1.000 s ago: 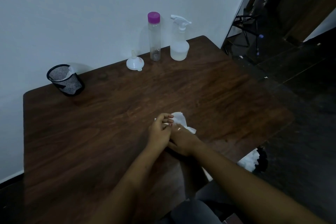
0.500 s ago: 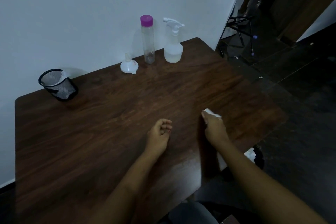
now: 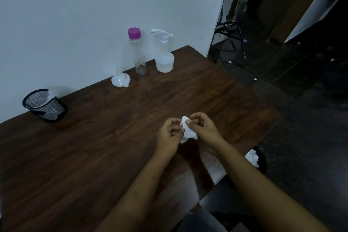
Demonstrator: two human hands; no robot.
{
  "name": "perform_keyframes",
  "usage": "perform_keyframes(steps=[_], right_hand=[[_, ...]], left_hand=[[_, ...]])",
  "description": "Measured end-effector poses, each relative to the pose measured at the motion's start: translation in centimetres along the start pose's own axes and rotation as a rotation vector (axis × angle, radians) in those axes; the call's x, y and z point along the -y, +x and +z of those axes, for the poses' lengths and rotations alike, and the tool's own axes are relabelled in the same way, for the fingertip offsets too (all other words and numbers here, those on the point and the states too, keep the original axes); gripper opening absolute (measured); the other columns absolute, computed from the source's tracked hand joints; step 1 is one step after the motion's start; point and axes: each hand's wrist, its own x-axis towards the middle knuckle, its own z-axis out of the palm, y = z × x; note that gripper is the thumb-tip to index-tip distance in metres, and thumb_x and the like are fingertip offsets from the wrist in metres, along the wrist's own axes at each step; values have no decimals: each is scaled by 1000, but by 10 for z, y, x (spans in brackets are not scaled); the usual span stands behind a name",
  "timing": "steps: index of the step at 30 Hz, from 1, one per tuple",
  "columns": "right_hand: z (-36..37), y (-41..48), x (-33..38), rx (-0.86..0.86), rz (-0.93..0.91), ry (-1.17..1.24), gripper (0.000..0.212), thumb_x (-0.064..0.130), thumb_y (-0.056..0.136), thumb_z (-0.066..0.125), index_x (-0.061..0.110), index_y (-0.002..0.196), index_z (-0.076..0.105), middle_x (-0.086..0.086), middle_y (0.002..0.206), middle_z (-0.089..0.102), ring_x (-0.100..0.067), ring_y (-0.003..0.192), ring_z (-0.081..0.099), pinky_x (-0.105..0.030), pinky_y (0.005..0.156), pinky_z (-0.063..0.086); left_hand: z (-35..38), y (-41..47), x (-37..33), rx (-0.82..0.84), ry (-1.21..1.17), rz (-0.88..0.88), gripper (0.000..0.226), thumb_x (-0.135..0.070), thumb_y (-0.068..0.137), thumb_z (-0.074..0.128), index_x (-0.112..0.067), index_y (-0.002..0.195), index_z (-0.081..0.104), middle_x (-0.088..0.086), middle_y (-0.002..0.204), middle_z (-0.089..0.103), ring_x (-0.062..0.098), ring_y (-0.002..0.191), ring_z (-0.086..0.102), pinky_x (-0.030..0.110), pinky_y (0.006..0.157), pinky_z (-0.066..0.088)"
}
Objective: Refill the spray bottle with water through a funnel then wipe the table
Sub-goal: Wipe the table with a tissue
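Two bare forearms enter from the near edge and meet over the near-centre of the dark wood tabletop (image 3: 94, 156).

Left hand (image 3: 169, 135): fingers (image 3: 174, 121) curled inward, partly closed, tips touching the left edge of a crumpled white tissue (image 3: 187, 131). Whether they pinch it or only rest against it cannot be told.

Right hand (image 3: 205, 130): thumb and forefinger closed in a pinch on the upper part of the tissue, other fingers (image 3: 197, 116) curled loosely above it. The wad sits between the two hands, bunched, its lower end hanging near the tabletop; contact with the wood cannot be told.

Right of the near table edge, low on the floor: a white crumpled mass (image 3: 252, 157) against something dark, unclear.

Far left, near the wall: black mesh cup (image 3: 45, 106), tilted, a scrap of white paper inside.

Far centre, along the wall (image 3: 75, 15), left to right: white funnel (image 3: 120, 79) resting wide mouth down, spout up; a tall clear bottle (image 3: 137, 52) with a purple cap, upright, appears nearly empty; the spray bottle (image 3: 164, 52), white trigger head fitted, upright, clear liquid in the lower body. The three stand just beside one another, not touching, well apart from the hands.

Far right: dark floor and a doorway with a black metal frame (image 3: 229, 37) beyond the table corner.
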Motion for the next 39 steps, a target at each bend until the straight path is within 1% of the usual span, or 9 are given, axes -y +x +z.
perform_keyframes(steps=[3,6,9,14,18,23,27,31,39], right_hand=[[-8,-5,-3,-2,52,59,15,23,93,60,12,101,58,-8,102,65,-16,85,65,-30,69,56],[-27,-11,-3,90,160,141,27,30,98,49,14,116,60,-10,117,64,-24,104,65,-38,78,58],[-47,-17,-7,167,184,190,24,17,97,52,13,120,59,-11,117,66,-24,102,67,-36,74,58],[-105,-18,-15,13,117,178,31,-1,86,63,10,115,59,-13,105,72,-22,89,71,-34,71,59],[-173,-21,-27,-130,128,236,31,-7,84,61,16,106,60,-10,91,73,-18,76,71,-28,59,55],[-271,-14,-65,-555,192,361,24,-13,89,47,4,96,61,-6,85,65,-11,68,65,-16,53,54],[-344,13,-123,-822,310,480,29,-10,93,46,-6,120,55,-15,109,60,-21,89,61,-25,79,54],[-385,51,-179,-850,463,432,33,-8,91,44,-5,122,56,-19,119,56,-30,103,57,-36,83,49],[-411,131,-275,-775,671,360,16,9,96,51,-1,105,59,-10,74,52,-18,59,46,-28,52,43]], left_hand=[[7,3,-4,-19,-14,-40,20,-5,84,67,-22,92,61,9,85,71,26,80,70,40,66,58],[19,7,-7,-23,-12,-56,21,-8,82,70,-23,92,60,5,83,73,21,80,71,37,70,59],[35,9,-10,17,-6,-98,19,-6,83,69,-22,92,61,6,87,73,20,82,71,32,70,57],[87,16,-14,285,56,-198,18,-4,89,59,-21,94,62,3,92,72,11,76,71,21,60,54],[147,18,-7,569,189,-249,20,-3,90,59,-15,105,63,4,104,69,15,80,66,26,65,52],[209,52,-1,601,421,-139,19,2,89,56,-15,96,64,8,95,66,9,72,57,18,58,42],[255,103,0,556,562,2,16,-2,89,58,-18,89,63,10,93,69,17,85,62,28,76,48],[304,157,-2,534,672,264,16,-2,87,58,-12,96,67,-5,87,65,4,81,60,5,72,43],[388,251,7,686,959,612,19,-7,87,57,-10,104,66,2,99,65,6,88,57,16,79,44]])
